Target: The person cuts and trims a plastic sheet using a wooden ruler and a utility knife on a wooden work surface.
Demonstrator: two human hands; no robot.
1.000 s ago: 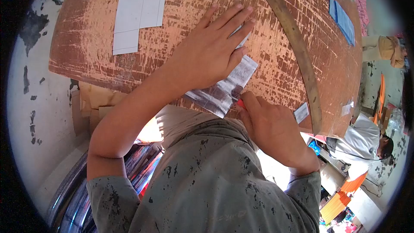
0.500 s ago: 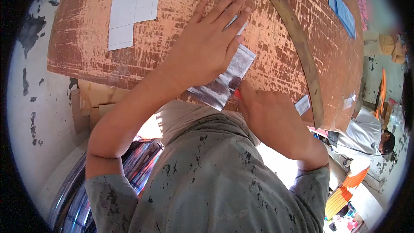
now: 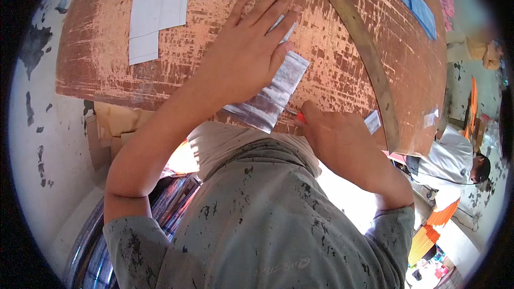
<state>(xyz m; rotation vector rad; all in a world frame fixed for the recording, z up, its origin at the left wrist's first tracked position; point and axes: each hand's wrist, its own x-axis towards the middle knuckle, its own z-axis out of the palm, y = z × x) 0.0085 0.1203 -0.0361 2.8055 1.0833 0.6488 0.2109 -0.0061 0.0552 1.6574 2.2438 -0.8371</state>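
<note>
My left hand (image 3: 249, 56) lies flat with fingers stretched out, pressing on a shiny silver sheet (image 3: 289, 81) on the worn brown board. Part of the sheet is hidden beneath the palm, and a pale strip (image 3: 290, 32) shows by the fingers. Just right of the sheet's lower corner, my right hand (image 3: 334, 134) is closed round a small red-handled knife (image 3: 301, 118). Its thin blade points left toward the sheet's edge; most of the handle is covered by my fingers.
A long, flat wooden strip (image 3: 369, 56) lies across the board (image 3: 214, 32). White cut paper (image 3: 147, 18) is at the left, a folded blue piece (image 3: 418, 8) at the far right, and a small pale scrap (image 3: 372, 121) near the strip. Another person (image 3: 447, 155) is at the right.
My right hand with the knife has shifted slightly away from the silver sheet, so its lower right edge shows more. The left hand stays flat on the sheet; the whole view has shifted a little.
</note>
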